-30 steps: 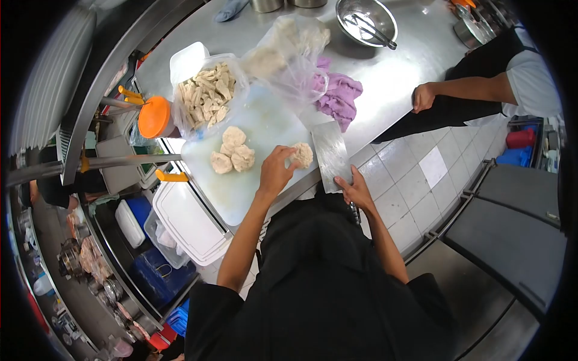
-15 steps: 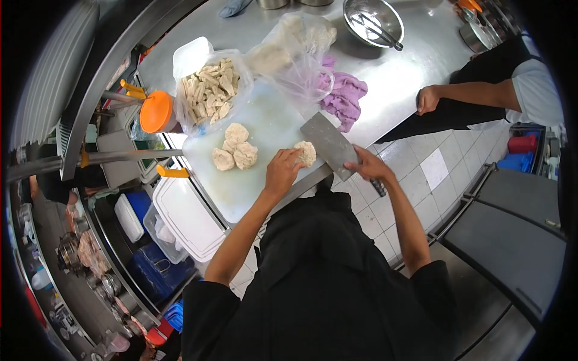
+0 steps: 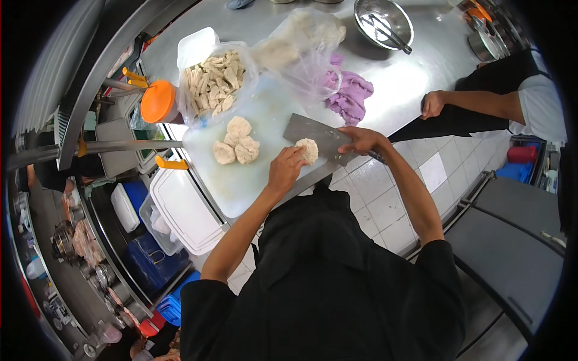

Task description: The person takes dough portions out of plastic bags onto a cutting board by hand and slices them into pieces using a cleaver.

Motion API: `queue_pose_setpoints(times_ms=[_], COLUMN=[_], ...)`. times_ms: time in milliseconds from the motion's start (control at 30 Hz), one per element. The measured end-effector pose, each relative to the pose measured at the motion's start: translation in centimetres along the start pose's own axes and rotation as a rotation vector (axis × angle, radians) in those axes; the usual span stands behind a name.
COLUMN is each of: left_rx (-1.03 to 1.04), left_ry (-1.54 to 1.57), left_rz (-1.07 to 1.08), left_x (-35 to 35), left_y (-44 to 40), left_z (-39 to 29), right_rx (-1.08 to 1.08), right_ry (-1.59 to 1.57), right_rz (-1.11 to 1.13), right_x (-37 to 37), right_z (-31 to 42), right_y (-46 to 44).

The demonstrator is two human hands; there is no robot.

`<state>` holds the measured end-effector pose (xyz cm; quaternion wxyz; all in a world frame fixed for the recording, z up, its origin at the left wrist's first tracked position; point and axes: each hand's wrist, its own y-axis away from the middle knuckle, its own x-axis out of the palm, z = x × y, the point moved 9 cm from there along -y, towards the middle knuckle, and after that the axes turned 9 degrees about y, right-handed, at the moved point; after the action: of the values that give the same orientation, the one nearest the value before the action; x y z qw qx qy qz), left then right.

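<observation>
My right hand (image 3: 360, 142) is closed around the handle end of a wide cleaver (image 3: 312, 132). The cleaver's blade lies roughly flat, right behind a pale, rough, rounded lump (image 3: 309, 151) near the front edge of a whitish cutting board (image 3: 253, 186). The fingers of my left hand (image 3: 285, 168) grip this lump from its left side. Whether the blade touches the lump I cannot tell. Three similar pale lumps (image 3: 245, 148) sit clustered farther left on the board. Behind them, a plastic bag (image 3: 251, 66) holds many pale cut strips (image 3: 214, 83).
A clear bag of pale stuff (image 3: 295, 45), a purple cloth (image 3: 349, 96) and a steel bowl (image 3: 385, 24) with tongs rest on the metal table (image 3: 415, 75). An orange-lidded tub (image 3: 158, 101) stands left. Another person's hand (image 3: 432, 104) is at the table's right edge.
The cleaver has moved left, its blade now farther over the board behind the lump, my right hand going with it. My left hand stays at the lump. The view has shifted slightly.
</observation>
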<state>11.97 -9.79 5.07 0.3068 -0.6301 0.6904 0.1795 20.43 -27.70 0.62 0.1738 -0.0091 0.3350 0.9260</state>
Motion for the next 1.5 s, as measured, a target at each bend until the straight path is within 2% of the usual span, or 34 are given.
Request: queue_pose_setpoints(times_ms=[133, 200, 367, 433, 467, 500, 567, 633, 700, 733, 767, 833, 967, 1200, 1267, 1333, 1400, 1500], left_rx=[0.001, 0.009, 0.007, 0.007, 0.01, 0.006, 0.011, -0.008, -0.024, -0.026, -0.032, -0.022, -0.074, -0.161, -0.238, -0.255, -0.272, -0.343], left_ry=[-0.003, -0.001, 0.027, 0.027, 0.023, 0.024, 0.061, 0.101, 0.136, 0.167, 0.2, 0.224, 0.354, 0.487, 0.44, 0.367, 0.289, 0.194], left_rz=[0.006, 0.007, -0.012, -0.01, -0.006, -0.005, -0.019, -0.002, 0.01, 0.005, 0.002, -0.009, -0.05, -0.018, -0.016, -0.037, -0.061, 0.01], left_x=[0.1, 0.2, -0.3, -0.4, -0.4, -0.5, -0.8, -1.4, -1.9, -2.1, -2.1, -2.2, -2.3, -2.5, -2.7, -2.4, -2.5, -1.9], left_y=[-0.1, -0.2, -0.3, -0.3, -0.3, -0.2, -0.3, -0.3, -0.2, 0.1, 0.5, 0.5, 0.8, 0.0, -0.2, -0.8, -1.4, -0.9], left_z=[0.2, 0.2, 0.1, 0.0, 0.0, 0.1, 0.3, 0.7, 1.2, 1.7, 2.1, 2.8, 3.7, 4.4, 3.7, 3.6, 3.6, 3.2], right_rx=[0.017, -0.092, -0.016, -0.026, -0.22, -0.217, -0.02, -0.008, 0.016, -0.122, -0.123, 0.038, -0.03, 0.053, 0.074, 0.009, 0.027, 0.058], right_ry=[-0.002, 0.004, -0.096, -0.207, -0.119, -0.12, -0.273, -0.298, -0.034, 0.142, 0.139, 0.12, 0.186, 0.131, 0.08, 0.224, 0.185, 0.149], right_rz=[-0.041, -0.132, -0.196, -0.342, -0.469, -0.466, -0.51, -0.559, -0.727, -0.852, -0.855, -0.721, -0.726, -0.74, -0.738, -0.822, -0.792, -0.781], right_x=[1.5, 2.0, 5.5, 6.2, 6.4, 7.3, 9.1, 10.8, 10.9, 10.7, 10.9, 11.5, 11.7, 11.4, 11.8, 11.0, 9.4, 7.5], right_z=[-0.9, -0.8, 0.1, -0.5, 0.2, -1.2, -0.8, -0.4, 1.2, 3.7, 4.3, 4.5, 6.2, 6.4, 5.8, 6.4, 5.2, 4.1], right_y=[-0.7, -0.8, 0.4, 0.2, -0.5, -0.8, -0.3, -0.7, 0.3, 0.9, 0.9, 0.2, 0.0, -1.2, -0.9, -0.6, 0.3, 4.1])
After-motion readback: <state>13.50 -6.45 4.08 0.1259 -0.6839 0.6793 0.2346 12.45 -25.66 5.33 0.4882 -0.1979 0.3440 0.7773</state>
